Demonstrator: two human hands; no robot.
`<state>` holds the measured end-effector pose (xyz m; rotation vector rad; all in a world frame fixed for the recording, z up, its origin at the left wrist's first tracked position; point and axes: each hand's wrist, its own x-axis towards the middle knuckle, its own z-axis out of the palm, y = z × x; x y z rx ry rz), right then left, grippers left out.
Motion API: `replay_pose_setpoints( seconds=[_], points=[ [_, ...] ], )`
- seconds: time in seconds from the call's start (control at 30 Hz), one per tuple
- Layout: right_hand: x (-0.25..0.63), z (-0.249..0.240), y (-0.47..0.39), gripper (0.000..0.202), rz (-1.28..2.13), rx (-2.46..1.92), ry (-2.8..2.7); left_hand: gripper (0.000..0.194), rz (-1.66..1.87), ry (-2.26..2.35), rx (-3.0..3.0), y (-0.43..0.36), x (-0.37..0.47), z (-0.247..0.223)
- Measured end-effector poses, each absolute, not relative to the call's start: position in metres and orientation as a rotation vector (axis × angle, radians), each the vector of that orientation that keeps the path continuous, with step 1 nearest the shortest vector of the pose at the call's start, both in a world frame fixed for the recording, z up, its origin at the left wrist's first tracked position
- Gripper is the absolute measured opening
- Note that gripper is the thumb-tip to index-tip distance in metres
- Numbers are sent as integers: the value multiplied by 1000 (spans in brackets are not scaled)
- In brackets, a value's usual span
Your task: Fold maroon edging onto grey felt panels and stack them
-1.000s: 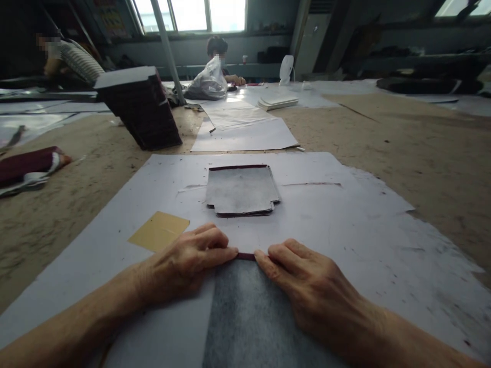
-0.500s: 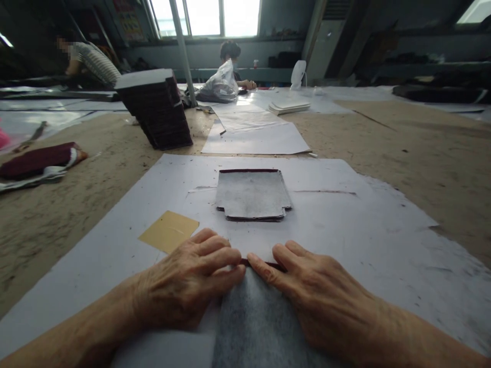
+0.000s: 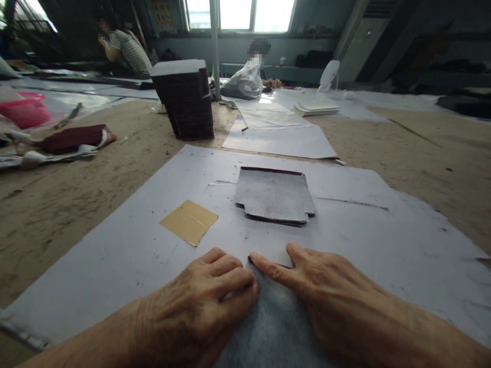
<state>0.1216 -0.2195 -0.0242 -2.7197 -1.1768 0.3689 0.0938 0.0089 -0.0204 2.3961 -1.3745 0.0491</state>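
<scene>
A grey fabric piece [image 3: 274, 317] with a narrow dark folded edge at its far end lies in front of me. My left hand [image 3: 205, 301] rests on its left side, fingers curled and pressed together near the corner. On the folded edge lies the index finger of my right hand [image 3: 326, 286], stretched toward the corner; its other fingers are bent. Just beyond the hands is a small stack of grey cut pieces [image 3: 274, 194] with notched near corners and a dark red far edge. To its left sits a tan square [image 3: 190, 222].
White paper [image 3: 126, 245] covers the brown table [image 3: 130, 148]. Farther off stand a tall dark stack [image 3: 187, 102], a plastic bag [image 3: 245, 82], white sheets [image 3: 280, 140] and a pole [image 3: 215, 51]. Maroon cloth [image 3: 76, 138] and a pink basin [image 3: 25, 110] lie left. Two people are behind.
The view has turned left, so things on the table appear farther right. My left hand has drawn slightly back from the folded edge, baring its left corner; my right index finger stays on the edge.
</scene>
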Motion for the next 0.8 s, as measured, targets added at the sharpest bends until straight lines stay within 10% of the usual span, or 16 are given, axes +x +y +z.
replay_pose_setpoints(
  seconds=[0.3, 0.5, 0.8],
  points=[
    [133, -11, -219, 83, 299, -2689, -1166, 36, 12, -1348, 2429, 10, 92, -20],
    [119, -27, -256, 15, -102, -2649, -741, 32, -2, -1329, 2431, 8, 91, -16],
    [106, -17, -241, 9, 52, -2583, -691, 43, 368, -1053, 2453, 15, 93, -30]
  ],
)
